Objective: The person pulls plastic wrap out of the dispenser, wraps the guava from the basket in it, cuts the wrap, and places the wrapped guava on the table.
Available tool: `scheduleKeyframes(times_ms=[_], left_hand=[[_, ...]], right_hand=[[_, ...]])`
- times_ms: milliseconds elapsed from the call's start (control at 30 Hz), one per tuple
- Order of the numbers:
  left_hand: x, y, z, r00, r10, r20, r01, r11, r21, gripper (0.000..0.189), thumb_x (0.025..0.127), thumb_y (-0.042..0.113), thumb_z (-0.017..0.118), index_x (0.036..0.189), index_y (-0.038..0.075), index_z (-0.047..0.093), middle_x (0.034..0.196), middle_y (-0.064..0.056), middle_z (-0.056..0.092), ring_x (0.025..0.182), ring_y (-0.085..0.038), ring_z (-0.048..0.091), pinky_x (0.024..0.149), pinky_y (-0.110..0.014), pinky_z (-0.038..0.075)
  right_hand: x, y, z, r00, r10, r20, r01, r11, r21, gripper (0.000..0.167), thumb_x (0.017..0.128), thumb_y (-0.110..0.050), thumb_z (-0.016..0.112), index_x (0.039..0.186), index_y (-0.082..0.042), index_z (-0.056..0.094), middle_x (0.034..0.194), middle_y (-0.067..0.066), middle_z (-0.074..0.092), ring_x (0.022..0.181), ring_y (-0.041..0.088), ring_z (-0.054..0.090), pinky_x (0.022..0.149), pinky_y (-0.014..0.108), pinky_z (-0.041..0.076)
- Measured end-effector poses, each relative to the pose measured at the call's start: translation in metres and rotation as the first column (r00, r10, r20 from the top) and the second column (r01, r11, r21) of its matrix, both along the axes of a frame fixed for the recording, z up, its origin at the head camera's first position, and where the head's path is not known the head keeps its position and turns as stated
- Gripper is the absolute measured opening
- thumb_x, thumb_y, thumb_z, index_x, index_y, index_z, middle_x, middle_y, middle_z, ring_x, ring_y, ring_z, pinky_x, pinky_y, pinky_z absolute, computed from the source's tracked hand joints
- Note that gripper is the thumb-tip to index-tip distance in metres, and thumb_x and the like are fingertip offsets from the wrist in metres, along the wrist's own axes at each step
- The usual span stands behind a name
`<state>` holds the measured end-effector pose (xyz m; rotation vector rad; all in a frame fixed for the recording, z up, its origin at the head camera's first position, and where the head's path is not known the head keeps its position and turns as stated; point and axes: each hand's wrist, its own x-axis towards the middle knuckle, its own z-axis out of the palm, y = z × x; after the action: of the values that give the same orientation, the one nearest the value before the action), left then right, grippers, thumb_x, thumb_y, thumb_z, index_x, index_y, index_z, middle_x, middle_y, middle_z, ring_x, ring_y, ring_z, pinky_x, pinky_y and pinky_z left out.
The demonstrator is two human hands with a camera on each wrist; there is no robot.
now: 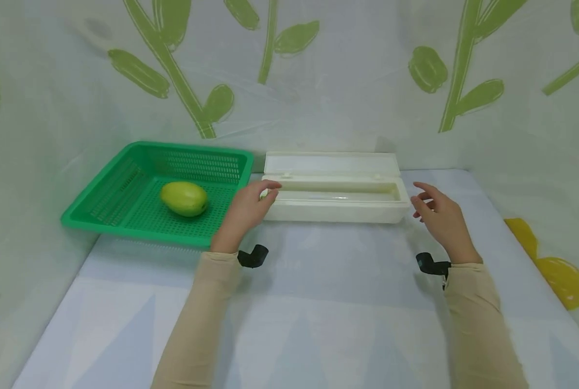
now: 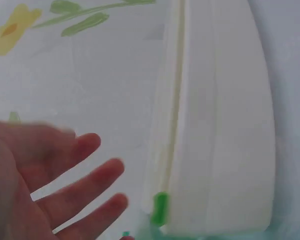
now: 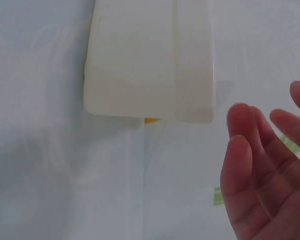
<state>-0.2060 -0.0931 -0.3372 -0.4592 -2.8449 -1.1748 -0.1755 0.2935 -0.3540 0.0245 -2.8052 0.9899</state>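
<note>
A long white box (image 1: 333,212) lies crosswise at the back of the table, its hinged lid (image 1: 330,163) swung back and a long hollow showing inside. My left hand (image 1: 244,210) hovers by the box's left end, fingers loosely bent and holding nothing. Beyond the right end, apart from the box, is my right hand (image 1: 442,219), also holding nothing, its fingers relaxed. In the left wrist view a small green piece (image 2: 160,210) shows at one end of the box. The right wrist view shows the box's plain white end (image 3: 135,65).
A green perforated basket (image 1: 134,234) stands to the left of the box, with a yellow-green fruit (image 1: 184,198) in it. Black wrist mounts (image 1: 253,257) stick out near both wrists. Patterned cloth covers the table (image 1: 328,302), and a leaf-printed sheet (image 1: 348,70) rises behind.
</note>
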Motion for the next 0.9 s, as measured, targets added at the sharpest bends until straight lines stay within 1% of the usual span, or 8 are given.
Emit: scheduleKeyframes(times_ms=[133, 200, 267, 333, 500, 633, 767, 900], left_hand=[[-0.005, 0.007, -0.016, 0.999, 0.003, -0.054, -0.002, 1.000, 0.025, 0.030, 0.091, 0.007, 0.045, 0.118, 0.014, 0.057, 0.127, -0.004, 0.047, 0.118, -0.020, 0.040, 0.090, -0.037, 0.037], [-0.007, 0.010, -0.022, 0.998, 0.022, -0.060, -0.019, 0.999, 0.051, 0.031, 0.090, 0.005, 0.047, 0.118, 0.013, 0.057, 0.130, -0.005, 0.044, 0.121, -0.022, 0.037, 0.093, -0.039, 0.035], [-0.008, 0.010, -0.027, 0.997, 0.053, -0.051, -0.049, 0.996, 0.078, 0.031, 0.090, 0.006, 0.049, 0.119, 0.013, 0.056, 0.133, -0.006, 0.041, 0.123, -0.024, 0.034, 0.095, -0.041, 0.033], [-0.008, 0.009, -0.031, 0.997, 0.066, -0.025, -0.063, 0.993, 0.098, 0.033, 0.089, 0.007, 0.049, 0.121, 0.014, 0.054, 0.136, -0.005, 0.037, 0.126, -0.024, 0.029, 0.096, -0.042, 0.031], [-0.008, 0.007, -0.036, 0.999, 0.035, 0.023, -0.037, 0.991, 0.129, 0.041, 0.086, 0.007, 0.046, 0.126, 0.018, 0.050, 0.142, -0.003, 0.027, 0.130, -0.024, 0.020, 0.093, -0.046, 0.030], [-0.008, 0.005, -0.043, 0.998, 0.045, 0.049, -0.052, 0.985, 0.166, 0.038, 0.089, 0.013, 0.049, 0.126, 0.018, 0.050, 0.143, -0.001, 0.025, 0.130, -0.023, 0.019, 0.092, -0.046, 0.031], [-0.010, 0.003, -0.048, 0.997, 0.051, 0.057, -0.062, 0.978, 0.199, 0.036, 0.090, 0.018, 0.050, 0.126, 0.016, 0.051, 0.144, 0.000, 0.023, 0.131, -0.023, 0.019, 0.093, -0.048, 0.032], [-0.012, 0.002, -0.053, 0.997, 0.072, 0.034, -0.078, 0.972, 0.221, 0.035, 0.091, 0.020, 0.050, 0.125, 0.014, 0.052, 0.143, 0.000, 0.025, 0.131, -0.023, 0.019, 0.095, -0.048, 0.031]], right_hand=[[0.001, -0.002, -0.005, 1.000, -0.011, -0.025, 0.011, 1.000, -0.003, 0.048, 0.092, -0.043, 0.041, 0.135, -0.020, 0.040, 0.111, 0.007, 0.055, 0.077, 0.027, 0.058, 0.059, 0.031, 0.043], [0.000, -0.004, -0.009, 1.000, -0.013, -0.024, 0.013, 1.000, -0.007, 0.048, 0.092, -0.041, 0.042, 0.135, -0.021, 0.039, 0.113, 0.006, 0.056, 0.078, 0.025, 0.059, 0.058, 0.031, 0.043], [-0.002, -0.007, -0.012, 1.000, -0.009, -0.025, 0.009, 1.000, -0.014, 0.048, 0.092, -0.041, 0.042, 0.136, -0.021, 0.038, 0.115, 0.006, 0.055, 0.081, 0.025, 0.059, 0.059, 0.031, 0.044], [-0.003, -0.009, -0.014, 0.999, -0.009, -0.033, 0.008, 1.000, -0.011, 0.048, 0.092, -0.040, 0.042, 0.136, -0.022, 0.037, 0.117, 0.005, 0.055, 0.082, 0.024, 0.059, 0.059, 0.031, 0.044], [-0.009, -0.010, -0.018, 0.996, -0.014, -0.092, 0.016, 0.999, 0.031, 0.042, 0.093, -0.037, 0.043, 0.132, -0.022, 0.045, 0.111, 0.004, 0.057, 0.079, 0.019, 0.057, 0.056, 0.031, 0.040], [-0.012, -0.009, -0.023, 0.991, 0.009, -0.137, 0.000, 0.998, 0.062, 0.036, 0.093, -0.030, 0.045, 0.127, -0.021, 0.051, 0.109, 0.002, 0.059, 0.073, 0.016, 0.056, 0.055, 0.030, 0.040], [-0.015, -0.013, -0.029, 0.974, 0.063, -0.217, -0.046, 0.995, 0.085, 0.031, 0.092, -0.022, 0.049, 0.122, -0.018, 0.056, 0.106, -0.001, 0.061, 0.070, 0.013, 0.052, 0.057, 0.026, 0.038], [-0.018, -0.019, -0.032, 0.956, 0.092, -0.280, -0.062, 0.992, 0.113, 0.027, 0.091, -0.017, 0.051, 0.117, -0.013, 0.059, 0.099, 0.001, 0.061, 0.065, 0.014, 0.045, 0.056, 0.028, 0.034]])
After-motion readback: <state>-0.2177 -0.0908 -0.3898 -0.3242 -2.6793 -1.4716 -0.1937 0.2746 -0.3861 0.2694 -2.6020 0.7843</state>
